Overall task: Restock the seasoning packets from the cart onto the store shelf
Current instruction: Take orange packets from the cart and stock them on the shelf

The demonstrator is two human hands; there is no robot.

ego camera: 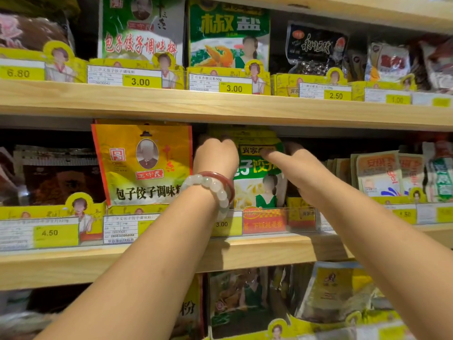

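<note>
A stack of green and yellow seasoning packets stands upright on the middle wooden shelf, between both my hands. My left hand, with two bracelets on its wrist, curls over the stack's upper left edge; its fingertips are hidden behind the packets. My right hand grips the upper right edge, the thumb lying across the front packet's top band. The cart is out of sight.
A yellow and orange packet stands directly left of the stack. Flat pale packets fill the right side. Price tags line the shelf fronts. The upper shelf hangs close above my hands. More packets sit below.
</note>
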